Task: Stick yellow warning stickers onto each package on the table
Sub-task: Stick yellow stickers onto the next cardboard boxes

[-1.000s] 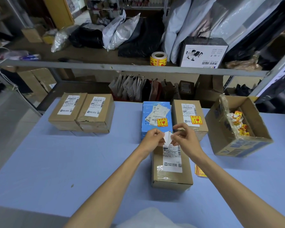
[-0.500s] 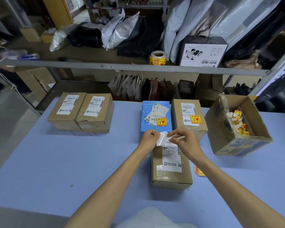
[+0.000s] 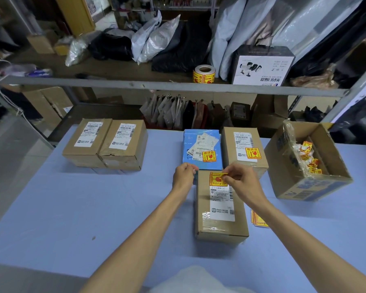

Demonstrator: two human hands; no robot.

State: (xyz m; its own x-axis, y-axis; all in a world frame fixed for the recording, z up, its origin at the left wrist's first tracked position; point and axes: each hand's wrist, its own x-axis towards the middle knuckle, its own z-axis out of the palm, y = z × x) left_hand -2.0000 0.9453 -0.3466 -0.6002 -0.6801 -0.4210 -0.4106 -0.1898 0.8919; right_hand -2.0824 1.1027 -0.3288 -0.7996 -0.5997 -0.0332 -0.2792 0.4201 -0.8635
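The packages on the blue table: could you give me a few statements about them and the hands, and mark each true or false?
1. The right hand holds a yellow sticker over the nearest brown package. True.
2. The blue package has no yellow sticker. False: one sits at its near right corner.
3. The two brown packages at the left carry white labels only. True.
4. The open carton at the right is empty. False: it holds loose yellow stickers.
5. The left hand rests on the sticker roll. False: the sticker roll stands on the shelf.
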